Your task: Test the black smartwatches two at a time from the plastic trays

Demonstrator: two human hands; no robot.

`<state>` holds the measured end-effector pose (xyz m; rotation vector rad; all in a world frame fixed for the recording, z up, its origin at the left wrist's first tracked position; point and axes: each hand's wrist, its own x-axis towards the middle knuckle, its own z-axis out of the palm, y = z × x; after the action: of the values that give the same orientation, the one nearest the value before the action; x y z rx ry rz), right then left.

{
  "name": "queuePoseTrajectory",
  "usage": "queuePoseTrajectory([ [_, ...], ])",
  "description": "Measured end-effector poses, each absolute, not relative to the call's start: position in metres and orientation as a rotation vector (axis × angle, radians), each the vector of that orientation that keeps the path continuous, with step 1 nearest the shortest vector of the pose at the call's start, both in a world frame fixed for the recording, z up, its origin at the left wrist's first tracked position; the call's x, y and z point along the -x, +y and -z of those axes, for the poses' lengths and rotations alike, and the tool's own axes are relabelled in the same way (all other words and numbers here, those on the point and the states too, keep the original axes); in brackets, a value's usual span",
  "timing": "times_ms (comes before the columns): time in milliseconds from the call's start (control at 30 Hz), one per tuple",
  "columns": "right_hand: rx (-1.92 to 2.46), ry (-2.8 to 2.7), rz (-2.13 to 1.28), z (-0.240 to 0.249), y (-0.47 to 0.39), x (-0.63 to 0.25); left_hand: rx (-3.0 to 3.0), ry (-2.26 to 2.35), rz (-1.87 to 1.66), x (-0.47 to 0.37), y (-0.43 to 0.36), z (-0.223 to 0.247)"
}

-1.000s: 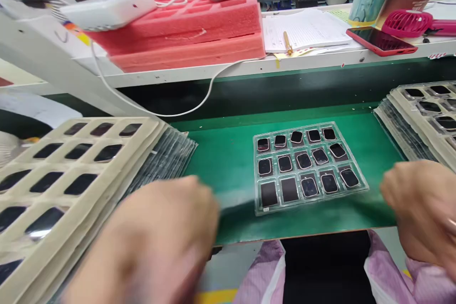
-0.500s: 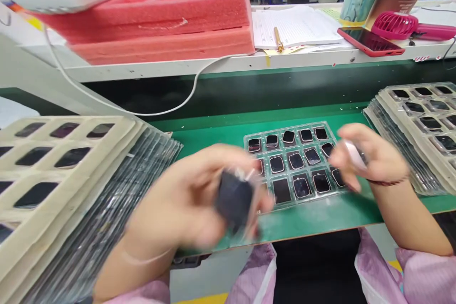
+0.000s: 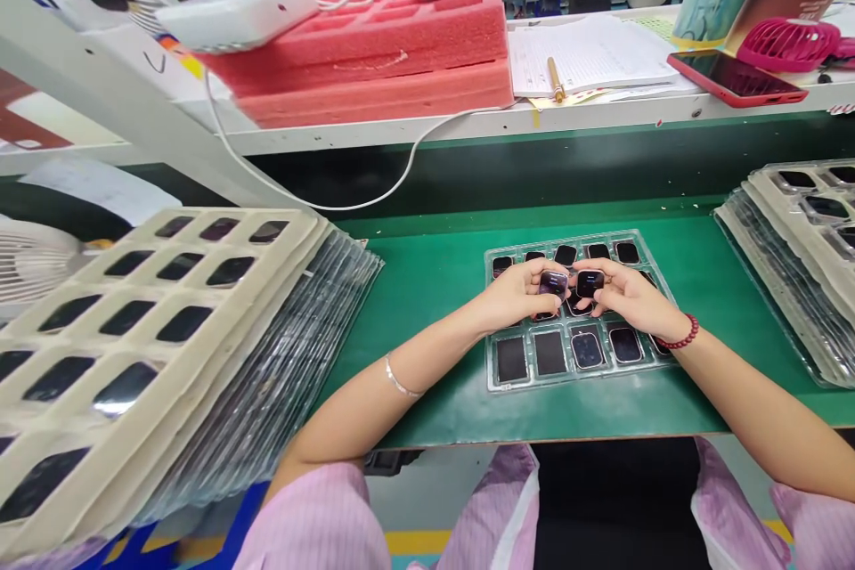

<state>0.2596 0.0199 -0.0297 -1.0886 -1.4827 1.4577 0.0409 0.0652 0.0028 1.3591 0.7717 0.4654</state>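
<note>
Over the clear plastic tray point(image 3: 534, 378) my two hands are close together. My left hand point(image 3: 517, 292) pinches a small square dark-screened piece point(image 3: 553, 284) with a light rim. A similar square piece point(image 3: 590, 284) is held in my right hand point(image 3: 624, 292), right beside the first. Beneath them the tray holds several dark square pieces in rows, such as a front-row piece point(image 3: 587, 351). Two front-left compartments, including a compartment point(image 3: 511, 360), show only a flat dark square. My hands hide part of the middle row.
Tall stacks of trays stand at the left point(image 3: 200, 285) and right point(image 3: 788, 258) of the green table point(image 3: 427, 401). The shelf point(image 3: 374, 136) behind carries red foam point(image 3: 401, 62), papers point(image 3: 588, 53), a phone point(image 3: 735, 76) and a pink fan point(image 3: 788, 44). A white cable point(image 3: 334, 207) hangs below it.
Both hands have moved away from my face and come together over the tray, each with a square piece. The view has shifted left, showing more of the left stack.
</note>
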Motion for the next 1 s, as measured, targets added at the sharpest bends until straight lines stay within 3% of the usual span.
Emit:
queuePoseTrajectory([
  [1000, 1.058, -1.464, -1.354, 0.0318, 0.0157, -0.2556, -1.303, 0.773, -0.602, -0.0406, 0.0642, 0.0037],
])
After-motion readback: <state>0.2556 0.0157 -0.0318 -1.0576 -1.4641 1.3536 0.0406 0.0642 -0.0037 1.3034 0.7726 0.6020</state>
